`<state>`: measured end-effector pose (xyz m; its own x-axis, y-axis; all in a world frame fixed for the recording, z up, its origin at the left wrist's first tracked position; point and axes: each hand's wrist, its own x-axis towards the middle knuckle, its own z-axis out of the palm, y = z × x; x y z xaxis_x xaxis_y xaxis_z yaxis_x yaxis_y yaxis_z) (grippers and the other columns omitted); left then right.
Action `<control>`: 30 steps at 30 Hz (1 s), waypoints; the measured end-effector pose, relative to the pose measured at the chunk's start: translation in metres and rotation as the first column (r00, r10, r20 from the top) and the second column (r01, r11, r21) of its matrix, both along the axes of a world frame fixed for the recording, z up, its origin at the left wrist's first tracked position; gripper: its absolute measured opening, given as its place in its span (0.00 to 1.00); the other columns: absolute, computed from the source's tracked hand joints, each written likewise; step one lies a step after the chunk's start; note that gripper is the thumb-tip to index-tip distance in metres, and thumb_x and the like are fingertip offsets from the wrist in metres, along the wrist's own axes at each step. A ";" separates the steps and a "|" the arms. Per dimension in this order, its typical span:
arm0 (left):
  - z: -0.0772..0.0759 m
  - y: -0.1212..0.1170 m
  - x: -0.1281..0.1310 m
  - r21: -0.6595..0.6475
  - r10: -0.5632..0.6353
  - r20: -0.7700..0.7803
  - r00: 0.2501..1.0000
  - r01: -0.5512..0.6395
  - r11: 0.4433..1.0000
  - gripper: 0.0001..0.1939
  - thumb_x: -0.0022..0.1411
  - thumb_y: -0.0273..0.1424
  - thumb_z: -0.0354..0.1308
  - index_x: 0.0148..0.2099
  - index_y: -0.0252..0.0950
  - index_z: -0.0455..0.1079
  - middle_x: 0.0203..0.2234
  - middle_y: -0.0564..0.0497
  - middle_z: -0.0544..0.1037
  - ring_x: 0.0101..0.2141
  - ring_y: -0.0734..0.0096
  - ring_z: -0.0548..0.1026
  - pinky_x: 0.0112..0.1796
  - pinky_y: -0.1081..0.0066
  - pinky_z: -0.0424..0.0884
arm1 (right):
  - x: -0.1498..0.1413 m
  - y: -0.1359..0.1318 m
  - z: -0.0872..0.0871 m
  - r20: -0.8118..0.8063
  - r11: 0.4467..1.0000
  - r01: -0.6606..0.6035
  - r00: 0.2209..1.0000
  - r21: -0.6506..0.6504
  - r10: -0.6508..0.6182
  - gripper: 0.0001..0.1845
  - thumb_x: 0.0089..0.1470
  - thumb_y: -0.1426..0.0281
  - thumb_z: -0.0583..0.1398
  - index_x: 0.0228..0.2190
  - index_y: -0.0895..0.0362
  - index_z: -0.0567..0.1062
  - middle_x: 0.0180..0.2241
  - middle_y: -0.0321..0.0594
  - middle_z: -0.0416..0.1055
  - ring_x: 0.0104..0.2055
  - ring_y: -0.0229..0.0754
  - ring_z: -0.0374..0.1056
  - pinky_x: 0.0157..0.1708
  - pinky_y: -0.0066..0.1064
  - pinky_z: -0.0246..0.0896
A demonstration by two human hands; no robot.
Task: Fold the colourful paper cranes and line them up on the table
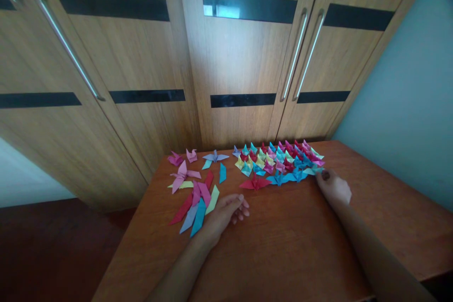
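Observation:
My right hand (333,188) is closed at the front right corner of a block of folded paper cranes (279,156), its fingertips pinching the wing of a light teal paper crane (312,171). Blue paper cranes (279,178) continue the front row to the left, ending with a red paper crane (255,182), wings spread. My left hand (230,208) rests palm inward over the table, loosely curled with fingers apart and nothing in it. Beside it lies a fan of folded paper strips, among them a blue strip (198,218) and a pale green strip (213,199).
On the table (283,245), a pink crane (184,175), a lavender-blue crane (215,156) and small pink folded pieces (191,155) lie at the back left. A wooden wardrobe (240,61) with long metal handles stands behind the table. A pale blue wall (406,104) is at the right.

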<state>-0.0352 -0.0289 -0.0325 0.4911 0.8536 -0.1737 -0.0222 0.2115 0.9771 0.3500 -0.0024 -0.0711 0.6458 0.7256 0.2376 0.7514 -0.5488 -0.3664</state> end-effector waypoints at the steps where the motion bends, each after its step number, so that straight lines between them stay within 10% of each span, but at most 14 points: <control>1: 0.000 0.000 0.000 0.000 0.000 0.002 1.000 0.000 1.000 0.21 0.62 0.46 0.48 0.35 0.33 0.69 0.25 0.50 0.75 0.23 0.77 0.67 0.22 0.77 0.55 | 0.000 0.000 0.000 0.000 1.000 0.003 1.000 0.010 -0.003 0.24 0.52 0.52 0.52 0.40 0.56 0.73 0.34 0.50 0.74 0.36 0.53 0.70 0.31 0.37 0.60; 10: 0.001 0.000 -0.001 0.016 -0.005 -0.004 1.000 0.005 1.000 0.20 0.60 0.47 0.50 0.34 0.33 0.69 0.25 0.50 0.75 0.24 0.77 0.67 0.23 0.77 0.56 | -0.013 -0.010 0.008 -0.090 0.943 0.108 0.992 0.315 -0.084 0.19 0.53 0.57 0.52 0.37 0.56 0.74 0.31 0.45 0.74 0.31 0.46 0.68 0.29 0.31 0.57; 14: -0.002 0.002 -0.001 0.017 -0.010 -0.002 1.000 0.010 1.000 0.19 0.60 0.45 0.51 0.35 0.33 0.69 0.26 0.50 0.75 0.24 0.76 0.68 0.22 0.78 0.56 | -0.060 -0.025 0.017 -0.139 0.871 -0.067 0.978 0.487 0.153 0.21 0.54 0.55 0.51 0.34 0.58 0.74 0.28 0.43 0.74 0.30 0.43 0.68 0.31 0.29 0.58; 19: 0.000 0.002 -0.001 0.023 0.042 0.010 0.999 -0.042 0.999 0.14 0.57 0.41 0.53 0.35 0.34 0.68 0.26 0.50 0.75 0.24 0.76 0.69 0.22 0.78 0.57 | -0.164 -0.037 0.035 -0.181 0.680 -0.489 0.724 0.546 0.665 0.18 0.56 0.57 0.51 0.30 0.56 0.73 0.26 0.38 0.72 0.27 0.40 0.66 0.29 0.27 0.58; 23: 0.008 0.010 -0.013 0.122 0.179 -0.026 0.984 -0.174 0.977 0.13 0.56 0.39 0.54 0.36 0.35 0.68 0.30 0.49 0.76 0.25 0.75 0.69 0.23 0.77 0.59 | -0.228 -0.032 0.039 -0.223 0.540 -0.672 0.503 0.506 0.835 0.14 0.57 0.63 0.51 0.26 0.56 0.71 0.20 0.34 0.66 0.22 0.36 0.61 0.23 0.25 0.53; 26: 0.017 0.026 -0.040 0.322 0.399 -0.100 0.912 -0.349 0.880 0.12 0.55 0.38 0.55 0.39 0.35 0.69 0.34 0.48 0.76 0.30 0.71 0.72 0.28 0.74 0.65 | -0.248 -0.029 0.029 -0.253 0.504 -0.723 0.437 0.472 0.863 0.13 0.56 0.65 0.52 0.24 0.56 0.71 0.19 0.33 0.65 0.22 0.35 0.60 0.23 0.25 0.51; 30: 0.024 0.055 -0.100 0.676 0.744 -0.210 0.634 -0.455 0.579 0.14 0.57 0.36 0.53 0.43 0.35 0.69 0.40 0.46 0.75 0.40 0.64 0.73 0.41 0.67 0.67 | -0.251 -0.031 0.015 -0.247 0.482 -0.787 0.416 0.385 0.875 0.12 0.55 0.67 0.53 0.23 0.56 0.71 0.19 0.32 0.65 0.22 0.34 0.61 0.24 0.24 0.51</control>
<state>-0.1353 0.0262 -0.0081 -0.1855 0.9176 0.3515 0.5002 -0.2197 0.8375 0.0991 -0.0336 -0.0560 -0.1945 0.9234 0.3309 0.5772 0.3805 -0.7225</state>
